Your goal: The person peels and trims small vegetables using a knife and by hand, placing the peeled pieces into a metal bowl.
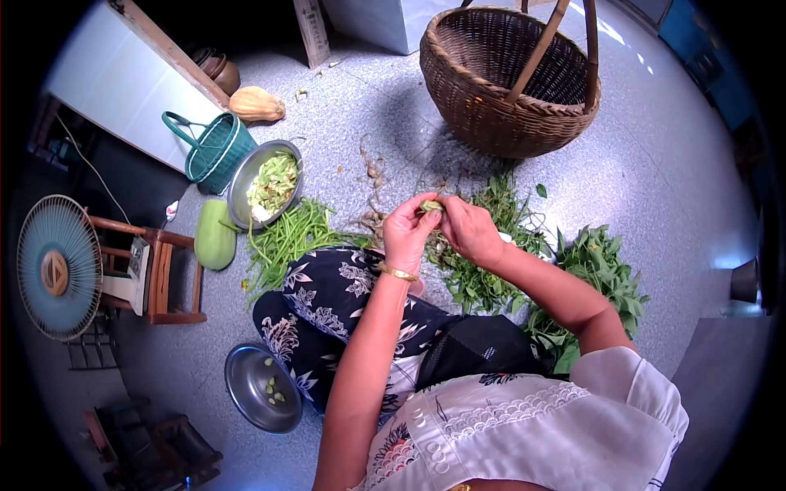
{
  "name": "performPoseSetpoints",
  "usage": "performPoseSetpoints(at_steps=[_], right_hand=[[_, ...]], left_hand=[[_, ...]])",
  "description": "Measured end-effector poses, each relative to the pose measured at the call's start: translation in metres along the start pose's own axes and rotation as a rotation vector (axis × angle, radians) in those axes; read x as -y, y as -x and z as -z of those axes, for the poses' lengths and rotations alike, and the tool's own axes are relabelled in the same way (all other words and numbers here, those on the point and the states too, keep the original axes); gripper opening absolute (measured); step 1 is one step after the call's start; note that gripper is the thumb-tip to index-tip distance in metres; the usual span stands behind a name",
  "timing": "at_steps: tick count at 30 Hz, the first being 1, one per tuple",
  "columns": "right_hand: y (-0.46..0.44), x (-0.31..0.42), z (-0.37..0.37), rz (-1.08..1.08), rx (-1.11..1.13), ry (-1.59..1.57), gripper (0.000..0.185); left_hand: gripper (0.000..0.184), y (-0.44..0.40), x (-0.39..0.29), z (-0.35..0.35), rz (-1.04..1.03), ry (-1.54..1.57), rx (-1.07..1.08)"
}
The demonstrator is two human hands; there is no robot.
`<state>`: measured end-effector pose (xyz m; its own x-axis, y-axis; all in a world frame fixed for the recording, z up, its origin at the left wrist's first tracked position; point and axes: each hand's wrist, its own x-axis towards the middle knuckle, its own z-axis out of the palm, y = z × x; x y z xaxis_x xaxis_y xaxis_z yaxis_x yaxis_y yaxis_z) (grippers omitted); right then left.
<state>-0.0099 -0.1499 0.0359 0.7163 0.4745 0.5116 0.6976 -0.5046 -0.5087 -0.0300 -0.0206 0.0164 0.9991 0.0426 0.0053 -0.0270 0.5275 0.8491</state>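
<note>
In front of my knees, my left hand [404, 231] and my right hand [472, 232] meet with fingertips closed on a small yellow-green vegetable piece [431, 206], perhaps a squash blossom. Fingers cover most of it. A gold bangle [397, 272] circles my left wrist. Beneath and beyond my right hand lie loose leafy greens and stems [491, 282], with a fuller bunch of leaves [598, 274] to the right. Left of my hands, long green beans [286, 237] spread on the floor. A metal bowl [235, 200] holds pale yellow-green pieces, apparently squash blossoms.
A large wicker basket [508, 123] stands ahead. To the left are a green basket [217, 151], a tan squash [256, 104], a pale green gourd [214, 236] and a fan [59, 268] by a wooden stool [176, 278]. Another metal bowl [246, 393] holds several small green pieces.
</note>
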Motion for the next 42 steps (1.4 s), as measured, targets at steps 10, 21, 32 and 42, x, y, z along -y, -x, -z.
performPoseSetpoints(at_steps=[10,21,32,42], right_hand=[[-0.003,-0.008,0.002,-0.220,-0.123,-0.162,0.011],[-0.012,-0.006,0.018,-0.045,-0.372,-0.060,0.013],[-0.008,0.007,0.023,-0.046,-0.146,-0.292,0.016],[0.006,-0.039,0.002,-0.499,-0.035,-0.446,0.007]], left_hand=[[0.038,0.002,-0.007,-0.006,0.025,0.008,0.084],[0.038,0.002,-0.009,-0.001,0.125,0.304,0.095],[0.035,0.004,-0.009,-0.006,-0.064,0.018,0.055],[0.032,0.016,-0.089,0.015,-0.263,0.145,-0.053]])
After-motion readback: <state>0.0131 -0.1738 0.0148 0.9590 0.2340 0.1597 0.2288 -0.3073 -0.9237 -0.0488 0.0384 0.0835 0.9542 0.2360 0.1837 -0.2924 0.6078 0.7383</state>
